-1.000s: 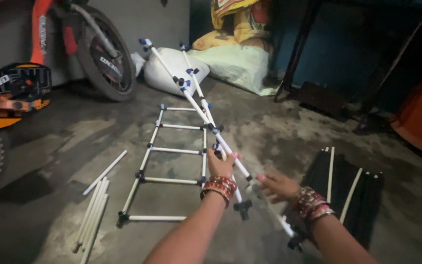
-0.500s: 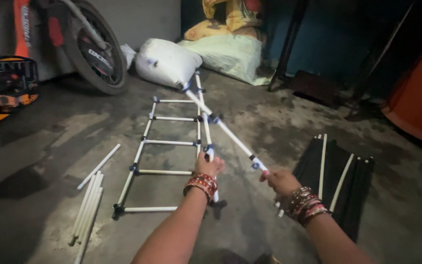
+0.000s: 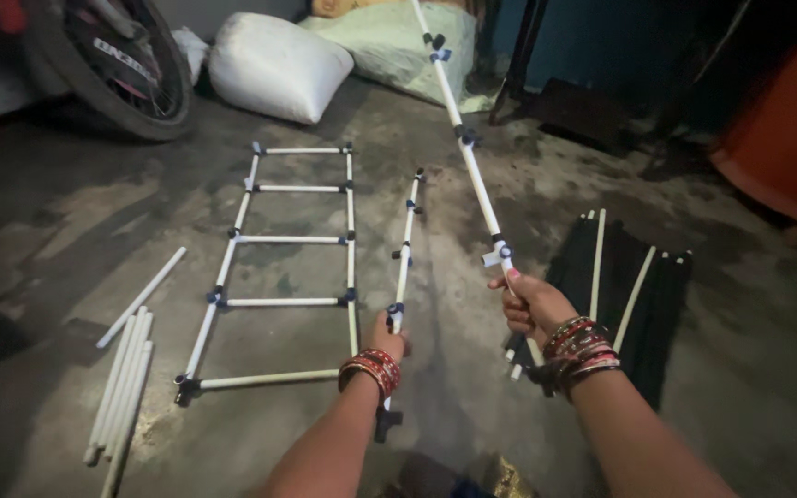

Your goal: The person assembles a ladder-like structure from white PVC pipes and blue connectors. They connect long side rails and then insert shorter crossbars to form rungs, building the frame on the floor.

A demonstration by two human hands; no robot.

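My left hand [image 3: 386, 339] grips a white pipe rail with dark connectors [image 3: 406, 242], which lies low over the floor and points away from me. My right hand [image 3: 529, 306] holds a second, longer white rail with connectors [image 3: 466, 152], raised and slanting up toward the top of the view. Both wrists wear red bangles. Left of my left hand a ladder-like frame of white pipes [image 3: 279, 240] lies flat on the concrete floor, with several rungs joined by dark connectors.
A bundle of loose white pipes [image 3: 126, 378] lies at the left. Black pipes and two white ones [image 3: 634, 286] lie at the right. A white sack [image 3: 274, 65], a bicycle wheel [image 3: 131, 60] and an orange container [image 3: 786, 129] stand behind.
The two rails have come apart: my left hand's rail dropped toward the floor beside the frame, while my right hand lifted the longer rail up and to the right.
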